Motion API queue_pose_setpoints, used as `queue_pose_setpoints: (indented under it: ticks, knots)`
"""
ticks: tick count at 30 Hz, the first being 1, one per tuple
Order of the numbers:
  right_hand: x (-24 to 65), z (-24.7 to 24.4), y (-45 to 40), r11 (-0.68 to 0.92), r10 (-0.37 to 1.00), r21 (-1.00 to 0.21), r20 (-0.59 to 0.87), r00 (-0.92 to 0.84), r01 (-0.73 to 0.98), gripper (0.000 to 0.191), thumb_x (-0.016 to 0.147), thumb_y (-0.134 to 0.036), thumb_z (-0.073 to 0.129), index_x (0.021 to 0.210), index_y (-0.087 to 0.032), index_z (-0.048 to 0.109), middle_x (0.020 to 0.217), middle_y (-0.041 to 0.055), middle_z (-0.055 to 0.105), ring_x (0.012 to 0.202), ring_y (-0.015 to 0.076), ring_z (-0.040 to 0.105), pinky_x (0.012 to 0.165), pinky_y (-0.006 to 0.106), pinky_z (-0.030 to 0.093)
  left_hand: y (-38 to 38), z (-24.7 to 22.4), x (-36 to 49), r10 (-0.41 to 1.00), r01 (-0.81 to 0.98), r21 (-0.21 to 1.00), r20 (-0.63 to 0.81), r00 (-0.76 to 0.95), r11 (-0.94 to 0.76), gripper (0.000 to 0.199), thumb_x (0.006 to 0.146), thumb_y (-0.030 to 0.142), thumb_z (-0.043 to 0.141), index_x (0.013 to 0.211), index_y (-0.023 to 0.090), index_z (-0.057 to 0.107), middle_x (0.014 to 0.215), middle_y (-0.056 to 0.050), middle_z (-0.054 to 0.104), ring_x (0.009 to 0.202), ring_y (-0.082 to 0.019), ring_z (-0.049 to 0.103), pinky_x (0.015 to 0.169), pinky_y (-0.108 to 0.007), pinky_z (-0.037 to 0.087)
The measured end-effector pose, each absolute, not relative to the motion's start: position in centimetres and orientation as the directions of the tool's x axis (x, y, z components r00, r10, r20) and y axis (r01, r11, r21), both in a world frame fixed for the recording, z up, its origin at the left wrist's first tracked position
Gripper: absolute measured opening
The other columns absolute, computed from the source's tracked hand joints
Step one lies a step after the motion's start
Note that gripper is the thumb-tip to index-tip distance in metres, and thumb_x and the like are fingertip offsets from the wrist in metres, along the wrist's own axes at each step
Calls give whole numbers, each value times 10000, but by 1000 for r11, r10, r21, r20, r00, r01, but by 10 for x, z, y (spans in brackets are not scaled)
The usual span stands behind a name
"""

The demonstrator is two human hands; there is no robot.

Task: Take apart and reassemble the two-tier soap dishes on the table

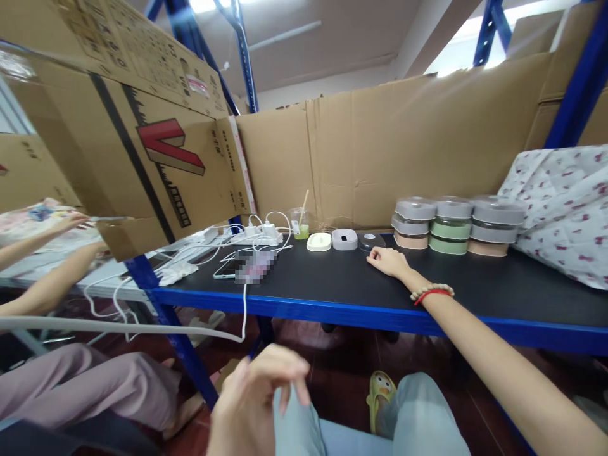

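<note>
My right hand (388,261) rests on the black tabletop (327,278), its fingers curled beside a dark round lid (371,241); whether it grips anything is hidden. Left of that lid lie a grey-white lid (344,239) and a cream lid (319,242). Blurred by motion, my left hand (266,392) hangs in front of the table above my lap, fingers bent, and what its fingers do is unclear. Stacked containers stand right of my right hand: a grey and peach stack (411,225), a green stack (449,228) and a larger stack (494,228).
A phone (225,269), white cables and a power strip (263,234) lie on the left. Behind them stands a cup (300,228) with a straw. Cardboard (408,145) walls the back; patterned cloth (570,209) sits far right. Another person's arms (57,278) show at left.
</note>
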State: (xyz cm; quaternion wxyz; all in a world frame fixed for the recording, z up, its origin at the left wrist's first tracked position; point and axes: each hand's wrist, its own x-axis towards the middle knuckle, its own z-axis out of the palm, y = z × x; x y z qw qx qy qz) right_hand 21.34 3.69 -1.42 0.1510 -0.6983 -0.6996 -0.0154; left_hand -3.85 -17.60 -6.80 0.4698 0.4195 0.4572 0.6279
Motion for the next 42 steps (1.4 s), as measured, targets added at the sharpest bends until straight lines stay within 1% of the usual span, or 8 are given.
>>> queue_pose_setpoints:
  ticks: [4,9,13,17,22,26,30,42]
  knots:
    - [212,-13,36,15,974,-187,224,28,982,185,821,-311,470,818,-237,640,871,13,673,846,184,612,635,243,388,-148,-45,-25,993,-374,927,-50,-107,6,517,546,583,641,831,156,701,1007,-127,623,567,-172,536,443,-261,344]
    - [211,-13,36,7,977,-180,213,32,984,196,827,-312,462,848,-238,643,876,14,671,864,185,608,648,246,389,-136,-44,-24,984,-434,898,-135,-119,71,477,498,474,685,840,142,698,1061,-124,611,555,-126,528,473,-227,352]
    - [210,-13,35,6,976,-174,214,32,985,190,828,-318,462,832,-241,637,873,10,670,864,184,608,646,244,388,-128,-51,-24,983,-404,914,-97,-157,26,502,474,455,725,872,150,698,1061,-120,608,551,-108,521,441,-195,302]
    - [209,-12,33,1,975,-169,221,37,986,191,832,-313,457,828,-236,632,875,10,670,862,181,608,643,241,387,-108,-59,-27,959,-341,939,-56,-277,-44,476,412,429,774,765,118,701,1006,-129,619,557,-84,498,427,-168,260]
    - [206,-12,32,-20,973,-168,224,58,986,197,827,-302,452,817,-237,637,868,14,672,856,186,613,635,245,389,-85,-70,-43,935,-259,953,58,-350,-156,449,450,451,734,740,112,678,947,-134,633,558,-102,505,417,-175,251]
    - [204,-11,31,-37,974,-164,213,72,986,191,829,-302,457,828,-236,637,886,14,673,874,191,614,642,248,392,-73,-76,-58,917,-182,948,185,-354,-261,385,474,439,722,667,115,649,788,-110,643,503,-96,478,405,-181,255]
    - [202,-9,28,-38,975,-153,212,70,987,197,840,-316,457,830,-229,633,906,17,672,888,188,610,649,245,390,-64,-78,-73,934,-119,947,263,-241,-297,311,490,404,706,602,120,645,581,-70,598,389,-65,386,380,-185,223]
    - [201,-11,30,-30,972,-121,229,58,992,199,818,-315,452,797,-230,631,874,20,675,864,202,616,621,249,390,-59,-78,-109,965,94,963,243,104,-253,292,526,438,701,547,147,687,479,-74,563,391,-103,427,365,-187,220]
